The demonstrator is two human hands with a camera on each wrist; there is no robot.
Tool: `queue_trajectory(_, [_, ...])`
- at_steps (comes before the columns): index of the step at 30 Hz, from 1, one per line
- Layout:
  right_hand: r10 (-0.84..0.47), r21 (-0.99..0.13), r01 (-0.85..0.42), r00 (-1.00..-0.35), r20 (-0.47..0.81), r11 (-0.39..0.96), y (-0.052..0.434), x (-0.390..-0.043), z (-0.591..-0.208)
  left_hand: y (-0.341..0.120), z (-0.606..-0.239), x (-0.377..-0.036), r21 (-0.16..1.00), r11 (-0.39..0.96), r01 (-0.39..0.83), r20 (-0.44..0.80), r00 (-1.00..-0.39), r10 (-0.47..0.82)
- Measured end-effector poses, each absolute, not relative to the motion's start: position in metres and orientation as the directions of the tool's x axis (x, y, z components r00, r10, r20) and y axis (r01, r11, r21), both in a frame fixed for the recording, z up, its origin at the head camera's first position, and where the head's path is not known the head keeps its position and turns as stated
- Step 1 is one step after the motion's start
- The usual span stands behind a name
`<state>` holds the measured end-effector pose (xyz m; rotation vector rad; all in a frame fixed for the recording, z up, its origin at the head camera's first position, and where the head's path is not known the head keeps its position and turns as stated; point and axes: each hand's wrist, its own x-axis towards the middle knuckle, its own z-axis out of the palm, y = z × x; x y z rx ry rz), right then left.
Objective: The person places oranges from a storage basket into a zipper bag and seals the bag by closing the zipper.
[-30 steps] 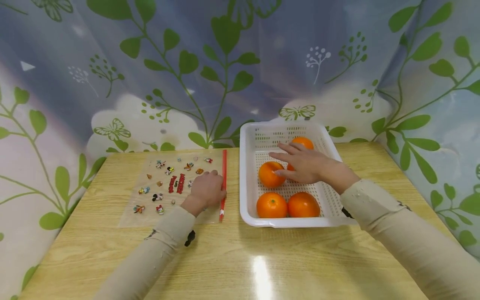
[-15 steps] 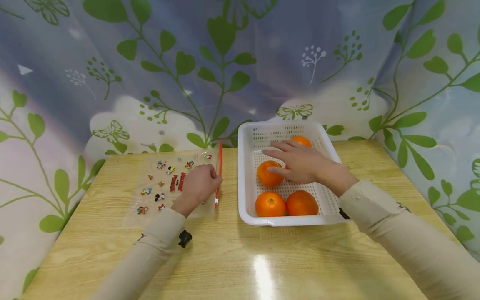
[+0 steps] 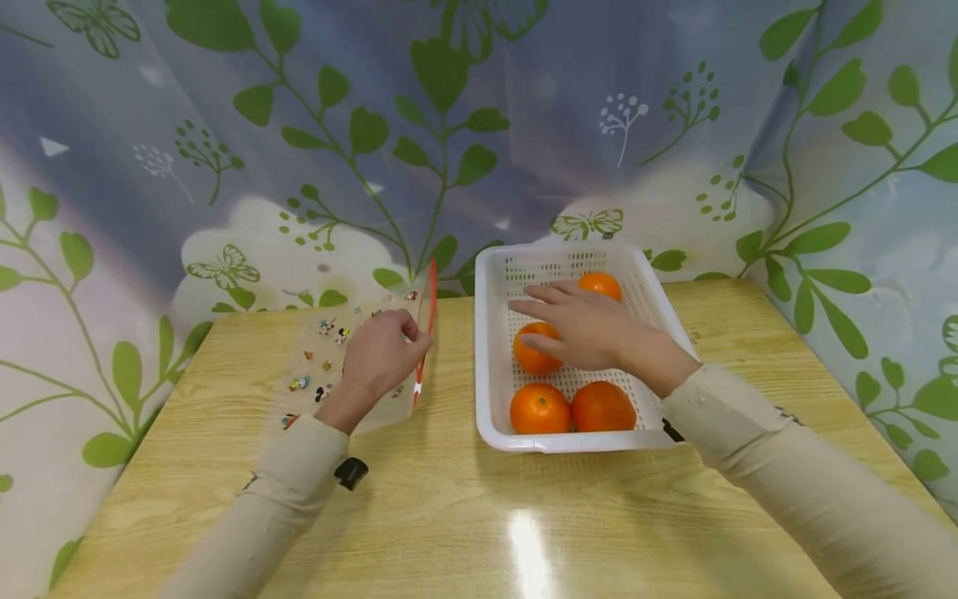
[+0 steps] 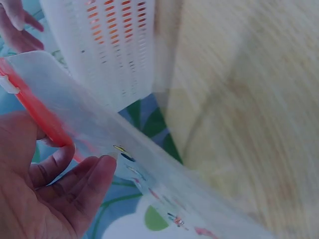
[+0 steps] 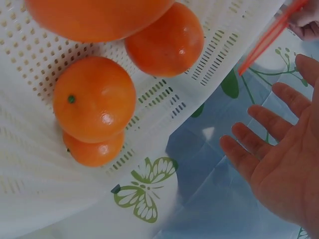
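Observation:
My left hand (image 3: 382, 349) grips a clear printed zip bag (image 4: 94, 92) by its red zip edge (image 3: 431, 299), which is raised off the table while the far left part of the bag lies low. A white slider (image 4: 9, 84) sits on that zip, above the fingers in the left wrist view. My right hand (image 3: 576, 329) hovers with fingers spread over a white plastic basket (image 3: 488, 366), holding nothing. Beneath and around it lie several oranges, among them a front left orange (image 3: 540, 408), a front right orange (image 3: 603, 407) and a back orange (image 3: 600, 285).
The basket stands on a light wooden table (image 3: 464, 516), right of the bag. A curtain (image 3: 524, 125) with leaves and butterflies hangs behind the table and along both sides. A black wrist strap part (image 3: 351, 473) shows at the left sleeve.
My left hand has lifted the bag's red zip edge off the table and drawn it up and left. The right hand has shifted slightly left over the basket.

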<state>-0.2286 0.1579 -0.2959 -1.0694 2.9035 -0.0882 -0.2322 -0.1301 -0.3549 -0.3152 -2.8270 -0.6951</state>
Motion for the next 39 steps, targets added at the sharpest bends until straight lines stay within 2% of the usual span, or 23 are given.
queue_trajectory(8, [-0.632,-0.113,-0.629,-0.775,0.004,0.769,0.146,-0.23,-0.297,-0.134,-0.339,-0.226,0.401,0.865,0.302,0.362,-0.919,0.153])
queue_trajectory(17, [-0.617,-0.16,-0.612,-0.787,0.026,0.774,0.132,-0.232,-0.298,-0.135,-0.327,-0.219,0.36,0.873,0.329,0.392,-0.902,0.179])
queue_trajectory(20, [-0.612,-0.238,-0.6,-0.79,0.028,0.764,0.125,-0.233,-0.297,-0.135,-0.325,-0.216,0.354,0.869,0.346,0.406,-0.894,0.19])
queue_trajectory(28, [-0.592,-0.601,-0.49,-0.805,0.035,0.632,0.101,-0.24,-0.298,-0.135,-0.322,-0.209,0.354,0.859,0.369,0.433,-0.879,0.199])
queue_trajectory(32, [-0.572,-0.674,-0.432,-0.82,0.018,0.599,0.09,-0.243,-0.3,-0.135,-0.322,-0.207,0.355,0.859,0.368,0.437,-0.878,0.195])
queue_trajectory(39, [-0.533,-0.721,-0.359,-0.846,-0.017,0.593,0.071,-0.245,-0.299,-0.136,-0.323,-0.204,0.328,0.867,0.375,0.458,-0.866,0.201])
